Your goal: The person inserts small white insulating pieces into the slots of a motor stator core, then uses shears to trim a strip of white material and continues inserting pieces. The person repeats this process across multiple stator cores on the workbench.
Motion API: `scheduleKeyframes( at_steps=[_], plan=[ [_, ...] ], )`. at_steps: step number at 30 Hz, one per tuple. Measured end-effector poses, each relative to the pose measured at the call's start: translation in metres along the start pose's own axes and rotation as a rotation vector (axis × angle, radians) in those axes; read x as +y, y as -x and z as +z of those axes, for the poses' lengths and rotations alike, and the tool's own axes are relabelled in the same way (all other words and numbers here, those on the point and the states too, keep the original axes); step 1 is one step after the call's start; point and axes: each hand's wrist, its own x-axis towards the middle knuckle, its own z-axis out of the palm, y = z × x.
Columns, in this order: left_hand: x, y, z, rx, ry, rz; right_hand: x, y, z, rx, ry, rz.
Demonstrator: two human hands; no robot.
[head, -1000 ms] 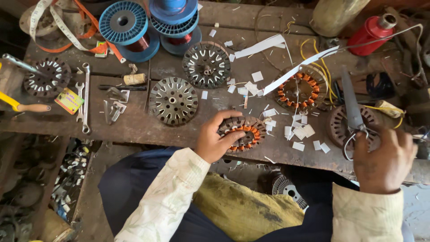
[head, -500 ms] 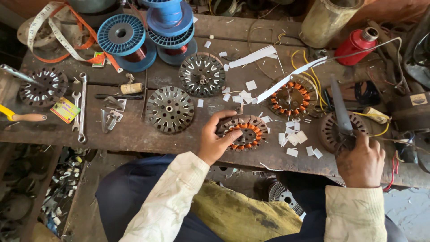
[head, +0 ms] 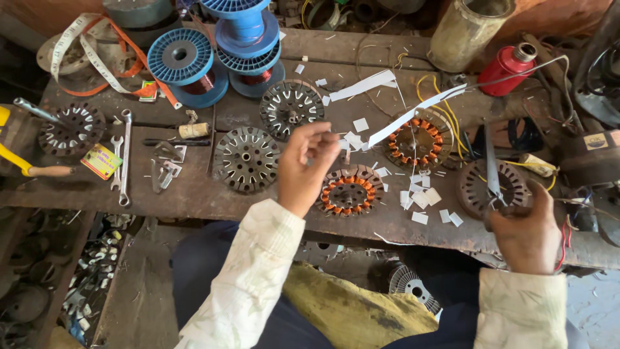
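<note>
One scissors (head: 492, 169) (blades point away), right hand (head: 528, 234)

The left hand (head: 309, 168) covers part of the wound stator (head: 352, 191); whatever its blurred fingertips pinch is perhaps paper. The right hand (head: 526, 232) hides the scissors' (head: 492, 169) handles.

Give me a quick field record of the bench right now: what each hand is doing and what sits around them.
left hand: raised above the bench, fingertips pinched together, perhaps on a small white paper piece; hard to tell
right hand: gripping scissors, blades pointing away from the person
nearest to left hand: copper-wound stator on the workbench
under right hand: bare stator
scattered: white paper pieces
back of bench: blue wire spools, red can
left of bench: spanners
</note>
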Motion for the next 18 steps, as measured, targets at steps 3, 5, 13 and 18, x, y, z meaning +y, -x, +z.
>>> scheduleKeyframes(
  at_steps=[3, 5, 13, 18],
  plan=[
    [0.013, -0.006, 0.017, -0.036, 0.173, -0.099, 0.011, 0.015, -0.015, -0.048, -0.554, 0.023],
    [0.020, -0.008, 0.026, -0.022, 0.113, -0.055, 0.019, 0.031, -0.022, -0.050, -0.848, 0.040],
    [0.028, -0.018, 0.049, -0.006, 0.003, -0.123, 0.025, 0.119, 0.021, -0.556, -1.581, 0.404],
    [0.028, -0.019, 0.055, 0.040, 0.406, -0.341, -0.009, 0.145, 0.053, -0.857, -1.408, 0.024]
  ],
)
